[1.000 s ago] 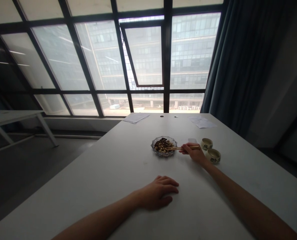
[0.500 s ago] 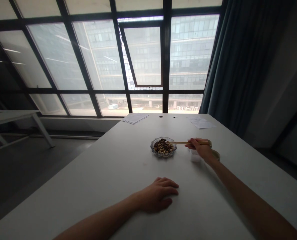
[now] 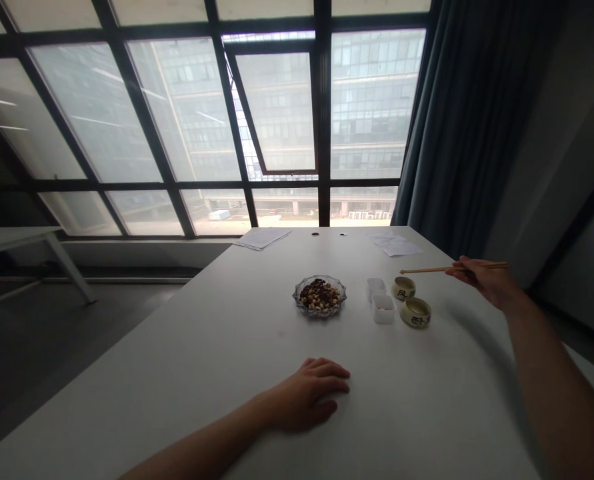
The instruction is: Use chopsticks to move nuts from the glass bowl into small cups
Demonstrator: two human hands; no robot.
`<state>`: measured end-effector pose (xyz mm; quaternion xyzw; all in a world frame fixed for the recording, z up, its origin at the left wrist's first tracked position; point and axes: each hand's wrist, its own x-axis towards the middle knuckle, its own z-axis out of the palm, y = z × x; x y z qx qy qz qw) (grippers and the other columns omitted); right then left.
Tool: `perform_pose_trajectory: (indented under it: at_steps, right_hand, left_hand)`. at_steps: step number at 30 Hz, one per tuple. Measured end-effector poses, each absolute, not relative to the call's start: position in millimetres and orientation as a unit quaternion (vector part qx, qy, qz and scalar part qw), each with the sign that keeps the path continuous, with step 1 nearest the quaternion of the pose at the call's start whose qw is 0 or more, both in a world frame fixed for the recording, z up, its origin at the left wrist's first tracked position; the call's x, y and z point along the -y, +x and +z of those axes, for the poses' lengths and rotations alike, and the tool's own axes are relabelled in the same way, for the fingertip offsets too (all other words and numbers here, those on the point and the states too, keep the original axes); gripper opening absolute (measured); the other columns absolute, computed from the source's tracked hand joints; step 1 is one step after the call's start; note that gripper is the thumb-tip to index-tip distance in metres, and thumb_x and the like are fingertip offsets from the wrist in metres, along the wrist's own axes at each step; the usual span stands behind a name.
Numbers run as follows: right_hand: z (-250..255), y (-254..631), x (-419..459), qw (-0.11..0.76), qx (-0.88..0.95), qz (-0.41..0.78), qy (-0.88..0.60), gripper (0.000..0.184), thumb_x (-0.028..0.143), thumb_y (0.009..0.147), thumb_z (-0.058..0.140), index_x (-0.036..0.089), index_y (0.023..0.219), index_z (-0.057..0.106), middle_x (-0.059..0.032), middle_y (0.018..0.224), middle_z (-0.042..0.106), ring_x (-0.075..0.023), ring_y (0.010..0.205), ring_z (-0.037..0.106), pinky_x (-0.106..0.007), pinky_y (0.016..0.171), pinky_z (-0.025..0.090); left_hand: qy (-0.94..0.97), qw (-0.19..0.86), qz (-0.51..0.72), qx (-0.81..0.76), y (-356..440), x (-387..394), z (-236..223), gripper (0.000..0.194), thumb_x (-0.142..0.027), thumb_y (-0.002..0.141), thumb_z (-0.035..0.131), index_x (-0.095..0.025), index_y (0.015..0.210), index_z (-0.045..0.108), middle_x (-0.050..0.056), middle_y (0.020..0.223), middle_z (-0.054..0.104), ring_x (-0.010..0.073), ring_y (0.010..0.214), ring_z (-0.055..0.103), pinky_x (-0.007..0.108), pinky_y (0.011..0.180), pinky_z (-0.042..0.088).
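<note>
My right hand grips a pair of chopsticks, whose tips point left above the farther ceramic cup. Something small and dark may sit at the tips, too small to make out. A second ceramic cup, also with dark characters on it, stands nearer me. Left of the cups are two small clear plastic containers, one farther and one nearer. A scalloped glass bowl holds a mix of nuts or beans. My left hand rests on the table, fingers spread, holding nothing.
The white table stretches toward the windows. Sheets of paper lie at its far left and far right. A blue curtain hangs at the right. Another white table stands at the left.
My right hand has moved right with the chopsticks, away from the glass bowl, uncovering the cups and plastic containers. My left hand stays on the table. The view has turned slightly right.
</note>
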<state>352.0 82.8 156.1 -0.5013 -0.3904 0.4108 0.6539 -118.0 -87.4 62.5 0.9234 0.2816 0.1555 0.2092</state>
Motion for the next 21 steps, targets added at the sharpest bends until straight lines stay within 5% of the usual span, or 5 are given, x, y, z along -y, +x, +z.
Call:
perform_pose_trajectory:
  at_steps: [4, 10, 21]
  right_hand:
    - [141, 370, -90, 0.625, 0.383, 0.426, -0.53, 0.014, 0.012, 0.091, 0.068, 0.019, 0.08, 0.074, -0.012, 0.082, 0.078, -0.025, 0.072, 0.079, -0.032, 0.075, 0.068]
    - [130, 366, -97, 0.605, 0.364, 0.431, -0.562, 0.02, 0.006, 0.092, 0.064, 0.015, 0.076, 0.072, -0.0124, 0.071, 0.076, -0.0192, 0.059, 0.075, -0.021, 0.058, 0.065]
    - [173, 323, -78, 0.714, 0.382, 0.368, -0.457, 0.023, 0.009, 0.096, 0.064, 0.016, 0.076, 0.071, -0.0078, 0.075, 0.075, -0.0153, 0.06, 0.075, -0.019, 0.063, 0.064]
  left_hand:
    - [0.923, 0.21, 0.155, -0.282, -118, 87, 62, 0.041, -0.023, 0.093, 0.063, -0.031, 0.133, 0.06, 0.006, 0.145, 0.059, 0.0275, 0.134, 0.052, 0.043, 0.116, 0.036]
    - [0.924, 0.215, 0.15, -0.28, -118, 87, 64, 0.041, -0.024, 0.093, 0.062, -0.03, 0.134, 0.061, 0.006, 0.145, 0.059, 0.0279, 0.134, 0.052, 0.043, 0.116, 0.035]
    - [0.925, 0.212, 0.151, -0.278, -117, 87, 64, 0.04, -0.025, 0.094, 0.061, -0.03, 0.133, 0.061, 0.006, 0.144, 0.059, 0.0276, 0.134, 0.053, 0.044, 0.116, 0.036]
